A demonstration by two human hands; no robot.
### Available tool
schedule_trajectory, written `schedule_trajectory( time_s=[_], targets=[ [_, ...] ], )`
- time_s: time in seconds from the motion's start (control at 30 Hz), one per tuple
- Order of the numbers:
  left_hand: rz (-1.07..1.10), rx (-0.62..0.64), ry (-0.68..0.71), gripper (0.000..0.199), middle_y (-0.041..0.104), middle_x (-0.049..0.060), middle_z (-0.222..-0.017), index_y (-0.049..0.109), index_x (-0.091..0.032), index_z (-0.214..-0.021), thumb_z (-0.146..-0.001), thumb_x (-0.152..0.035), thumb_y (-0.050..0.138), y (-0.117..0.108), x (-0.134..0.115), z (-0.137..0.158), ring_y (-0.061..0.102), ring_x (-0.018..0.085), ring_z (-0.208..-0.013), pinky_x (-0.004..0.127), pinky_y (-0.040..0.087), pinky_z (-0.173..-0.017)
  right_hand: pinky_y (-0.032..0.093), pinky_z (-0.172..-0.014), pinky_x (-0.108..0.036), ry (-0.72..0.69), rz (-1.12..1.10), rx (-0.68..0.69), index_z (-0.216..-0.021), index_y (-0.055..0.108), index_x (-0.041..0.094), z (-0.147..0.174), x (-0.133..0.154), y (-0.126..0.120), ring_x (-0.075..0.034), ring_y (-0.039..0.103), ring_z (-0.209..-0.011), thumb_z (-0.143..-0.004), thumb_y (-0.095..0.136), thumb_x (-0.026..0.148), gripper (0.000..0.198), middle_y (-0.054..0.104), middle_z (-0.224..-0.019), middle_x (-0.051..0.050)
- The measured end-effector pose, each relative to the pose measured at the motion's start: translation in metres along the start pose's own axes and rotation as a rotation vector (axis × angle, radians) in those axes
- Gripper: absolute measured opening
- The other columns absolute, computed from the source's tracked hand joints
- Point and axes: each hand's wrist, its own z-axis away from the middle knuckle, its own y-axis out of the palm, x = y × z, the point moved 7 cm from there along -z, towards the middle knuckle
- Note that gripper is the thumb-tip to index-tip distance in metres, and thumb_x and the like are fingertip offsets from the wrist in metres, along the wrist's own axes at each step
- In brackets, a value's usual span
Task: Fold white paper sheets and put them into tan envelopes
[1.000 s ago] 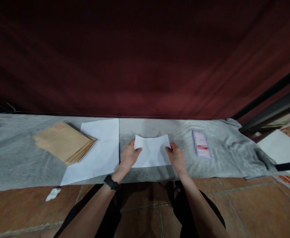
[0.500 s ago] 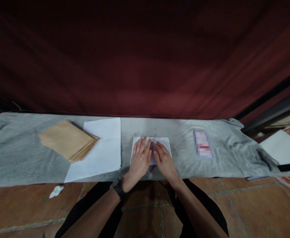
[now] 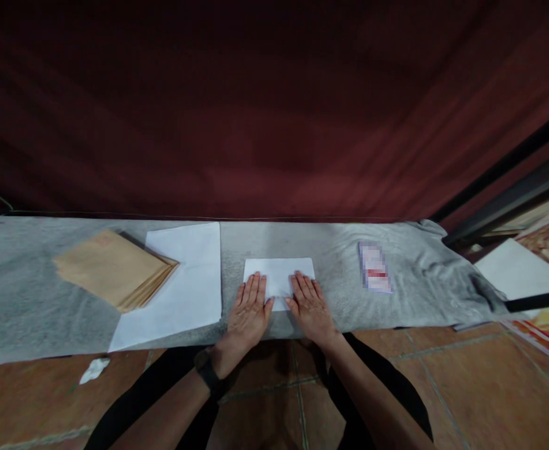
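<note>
Left hand (image 3: 247,312) and right hand (image 3: 312,309) lying flat on one small white paper (image 3: 278,273).
A dark red curtain (image 3: 274,112) is filling the background; a brown tiled floor (image 3: 466,369) is running below a grey cloth (image 3: 335,269), which is wrinkling at its right end. One large white paper pile (image 3: 194,281), sheet count unclear, is lying at left, partly supporting one fanned stack of brown envelopes (image 3: 115,265), exact number unclear. The small white paper is lying at centre; both hands are covering its near corners, palms facing down, fingers extending straight forward, thumbs angling inward. One blurred packet (image 3: 375,269) is lying at right. One dark wristband (image 3: 209,372) is encircling the left wrist. One white scrap (image 3: 95,370) is lying on the floor.
</note>
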Motion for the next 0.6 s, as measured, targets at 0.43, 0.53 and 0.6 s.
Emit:
schedule_trajectory(
  time_s=[0.43,0.53,0.6],
  targets=[
    [-0.006,-0.054,-0.074,0.060,0.036,0.022,-0.159,0.035,-0.001,-0.153,-0.102,-0.031,0.035,-0.014,0.009,0.008,0.031,0.032,-0.151,0.052,0.032,-0.121,0.029,-0.120,-0.053,0.104,0.036,-0.020,-0.155,0.037,0.009,0.011,-0.034,-0.009,-0.031,0.042,-0.144,-0.107,0.032,0.039,0.056,0.044,-0.156,-0.016],
    [0.062,-0.083,0.073,0.062,0.032,0.018,-0.162,0.021,-0.007,-0.159,-0.102,-0.027,0.036,-0.019,-0.021,0.016,0.026,0.027,-0.153,0.049,0.031,-0.123,0.031,-0.121,-0.050,0.055,-0.040,-0.001,-0.156,0.036,0.010,0.007,-0.017,-0.013,-0.028,0.037,-0.148,-0.108,0.029,0.037,0.055,0.042,-0.158,-0.015],
    [0.099,-0.082,0.161,0.066,0.032,0.016,-0.163,0.012,-0.009,-0.161,-0.102,-0.025,0.036,-0.018,-0.039,0.024,0.026,0.025,-0.153,0.047,0.032,-0.123,0.031,-0.122,-0.045,-0.046,-0.109,0.032,-0.157,0.033,0.012,0.009,0.002,-0.013,-0.023,0.034,-0.150,-0.108,0.029,0.036,0.054,0.041,-0.159,-0.012]
  ],
)
